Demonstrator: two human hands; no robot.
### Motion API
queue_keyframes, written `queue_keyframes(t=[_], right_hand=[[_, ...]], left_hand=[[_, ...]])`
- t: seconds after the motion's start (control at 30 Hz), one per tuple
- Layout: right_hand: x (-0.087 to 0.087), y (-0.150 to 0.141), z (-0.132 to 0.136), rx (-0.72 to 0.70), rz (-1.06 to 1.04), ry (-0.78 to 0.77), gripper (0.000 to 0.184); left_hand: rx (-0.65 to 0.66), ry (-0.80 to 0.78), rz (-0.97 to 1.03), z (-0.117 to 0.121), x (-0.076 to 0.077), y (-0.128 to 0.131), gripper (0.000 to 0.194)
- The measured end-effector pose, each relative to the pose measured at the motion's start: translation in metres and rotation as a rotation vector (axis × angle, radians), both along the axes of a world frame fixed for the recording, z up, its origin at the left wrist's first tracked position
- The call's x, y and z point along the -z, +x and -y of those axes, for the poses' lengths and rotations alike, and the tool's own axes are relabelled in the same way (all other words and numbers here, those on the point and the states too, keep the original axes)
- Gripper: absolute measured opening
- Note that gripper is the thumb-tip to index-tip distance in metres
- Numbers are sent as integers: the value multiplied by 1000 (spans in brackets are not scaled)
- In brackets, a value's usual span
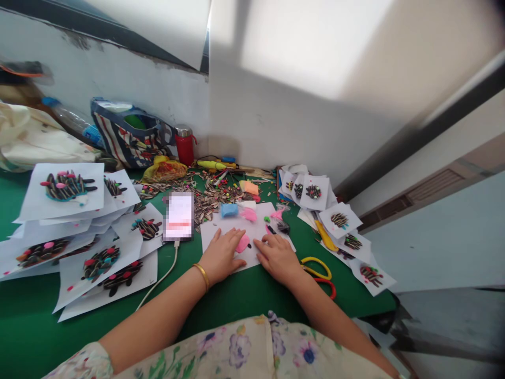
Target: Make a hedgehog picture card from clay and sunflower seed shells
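On the green table, a white sheet of paper (pixel 211 231) lies in front of me. My left hand (pixel 223 256) rests flat on it, fingers stretched over the left edge of a flattened pink clay piece (pixel 243 243). A small black dot (pixel 249 246) sits at the clay's right side. My right hand (pixel 279 259) lies on the paper's right part, its fingers extended, index fingertip close to the black dot. Beyond its knuckles shows a short dark stick-like thing (pixel 271 229); whether the hand touches it I cannot tell. Blue clay (pixel 229 210) and more pink clay (pixel 248 214) lie at the far edge.
Stacked sheets with seed hedgehog pictures (pixel 74 189) stand left; more such cards (pixel 340 219) lie right. A phone (pixel 178 216) with a white cable, scissors (pixel 317 268) with yellow and red handles, scattered sunflower seeds (pixel 209 197), a red flask (pixel 184 146) and a bag (pixel 132 131) surround the paper.
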State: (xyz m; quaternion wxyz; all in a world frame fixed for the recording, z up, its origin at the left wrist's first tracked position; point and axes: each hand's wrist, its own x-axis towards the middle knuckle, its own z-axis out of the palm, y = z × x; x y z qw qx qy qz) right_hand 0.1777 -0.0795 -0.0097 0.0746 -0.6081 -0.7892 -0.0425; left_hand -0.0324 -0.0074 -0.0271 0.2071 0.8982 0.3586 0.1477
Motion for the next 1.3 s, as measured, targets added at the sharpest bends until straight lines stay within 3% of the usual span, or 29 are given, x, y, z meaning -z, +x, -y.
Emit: queue_keyframes(t=[0.17,0.4,0.53,0.63,0.83,1.07,1.3], right_hand=[[-3,1,-2,69,20,11,37],[-7,1,11,22,9,-35,36],[-3,0,5,85,20,-32,44],[-4,3,6,118,30,-16,39],[-10,-4,14,34,37,-31,37],[-9,-9,10,107,83,-37,41],[-12,-14,21,69,100,-56,40]], left_hand=[[-3,-5,7,0,-1,0,82],[-6,-6,26,0,0,1,83],[-3,-3,18,0,1,1,84],[-5,-11,13,0,0,1,85],[-9,-7,9,0,-1,1,84],[-10,1,-13,0,1,1,85],[-13,15,-21,1,1,1,84]])
